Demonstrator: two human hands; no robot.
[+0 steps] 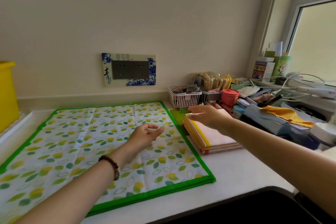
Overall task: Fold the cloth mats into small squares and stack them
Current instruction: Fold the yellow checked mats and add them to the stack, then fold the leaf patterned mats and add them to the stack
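Observation:
A large leaf-print cloth mat [87, 143] with a green border lies spread flat on the white counter. To its right sits a stack of folded mats [212, 138], the top one pale pink with a yellow edge. My left hand [145, 134] hovers over the spread mat with loosely curled fingers, holding nothing. Over the far end of the stack, my right hand [209, 116] reaches with straight fingers; whether it touches the stack I cannot tell.
A green board [176, 114] lies behind the stack. Pink basket [183, 97], red tub [230, 96], cables and clutter crowd the right side. An orange cloth [287, 115] lies there. A yellow bin [7, 94] stands at far left. The counter's front edge [236, 196] drops off.

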